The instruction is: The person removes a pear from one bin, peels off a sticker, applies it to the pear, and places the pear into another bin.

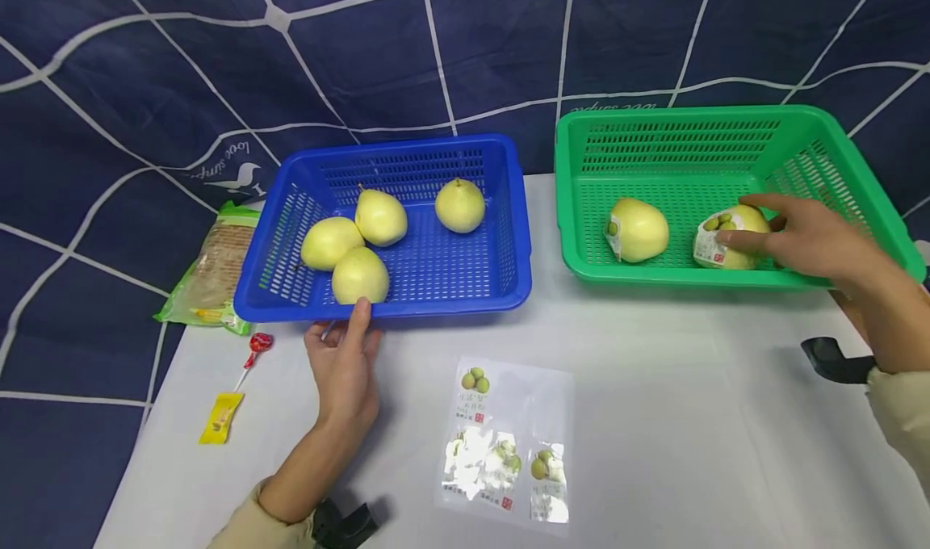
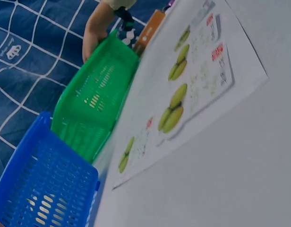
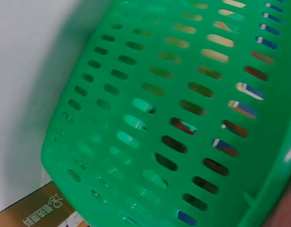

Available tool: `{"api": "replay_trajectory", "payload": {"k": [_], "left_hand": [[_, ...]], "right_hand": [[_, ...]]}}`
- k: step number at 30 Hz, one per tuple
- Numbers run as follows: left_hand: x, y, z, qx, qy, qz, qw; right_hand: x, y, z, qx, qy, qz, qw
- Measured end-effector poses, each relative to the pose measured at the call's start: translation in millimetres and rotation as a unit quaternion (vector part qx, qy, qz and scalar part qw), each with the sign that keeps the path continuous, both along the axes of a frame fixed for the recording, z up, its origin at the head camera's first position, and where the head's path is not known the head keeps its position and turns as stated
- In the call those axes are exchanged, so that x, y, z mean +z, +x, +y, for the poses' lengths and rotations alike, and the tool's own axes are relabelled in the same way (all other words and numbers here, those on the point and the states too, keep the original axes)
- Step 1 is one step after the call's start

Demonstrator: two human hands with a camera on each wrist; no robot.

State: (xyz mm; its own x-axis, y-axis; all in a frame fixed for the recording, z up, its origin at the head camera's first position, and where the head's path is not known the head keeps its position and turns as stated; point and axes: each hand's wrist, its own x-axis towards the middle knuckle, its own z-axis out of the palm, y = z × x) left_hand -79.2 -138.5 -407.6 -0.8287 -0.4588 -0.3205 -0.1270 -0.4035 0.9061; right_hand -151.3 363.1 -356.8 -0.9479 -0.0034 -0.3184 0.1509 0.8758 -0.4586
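My right hand (image 1: pixel 821 234) reaches into the green basket (image 1: pixel 792 274) and holds a yellow pear (image 1: pixel 751 222), thumb on its white label and fingers over the far side. Left of it lies another labelled pear (image 1: pixel 643 230). At the blue basket's (image 1: pixel 465 311) front rim is my left hand (image 1: pixel 345 371), its thumb on the rim and its other fingers curled below. Inside that basket are several pears without visible labels, including one close to the thumb (image 1: pixel 361 276). In the right wrist view the green basket wall (image 3: pixel 150 118) hides most of the right hand.
A sheet of pear-picture labels (image 1: pixel 501 387) lies on the white table (image 1: pixel 654 420) between the hands. To the left are a red lollipop (image 1: pixel 261 342), a yellow wrapped sweet (image 1: pixel 221 418) and a bread bag (image 1: pixel 214 270). A brown box (image 3: pixel 37 208) stands beside the green basket.
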Motion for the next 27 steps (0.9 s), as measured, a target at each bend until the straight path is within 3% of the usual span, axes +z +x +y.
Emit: {"api": "replay_trajectory", "payload": {"k": [4, 8, 10, 12, 15, 18, 20, 23, 27], "left_hand": [[-1.4, -0.9, -2, 0.012, -0.005, 0.005, 0.9999], [-1.6, -1.2, -3, 0.012, 0.002, 0.003, 0.9999], [-1.5, -1.3, -3, 0.008, 0.004, 0.002, 1.0], [-1.4, -1.2, -3, 0.007, 0.004, 0.0, 1.0], [-1.9, -1.6, -3, 0.008, 0.002, -0.001, 1.0], [-2.1, -1.8, -3, 0.014, 0.003, 0.005, 0.9999], [-2.3, -1.9, -3, 0.019, 0.002, 0.008, 0.9998], [-2.9, -1.9, -2, 0.028, -0.003, 0.014, 0.9995], [-3.8, -1.1, 1, 0.052, 0.001, 0.038, 0.9979]], "right_hand": [[-2.2, -4.4, 1, 0.031, 0.012, -0.041, 0.999], [1.2, -2.8, -4, 0.029, 0.013, -0.026, 0.999], [3.5, 0.6, -11, 0.016, 0.028, 0.037, 0.999], [7.2, 4.4, -26, -0.006, 0.03, 0.123, 0.992], [15.2, 7.2, -61, -0.026, 0.005, 0.263, 0.964], [28.7, 4.8, -107, 0.008, -0.064, 0.314, 0.947], [37.6, -0.3, -138, 0.048, -0.106, 0.314, 0.942], [48.9, -10.8, -181, 0.104, -0.146, 0.269, 0.946], [56.1, -31.3, -228, 0.16, -0.148, 0.205, 0.954]]}}
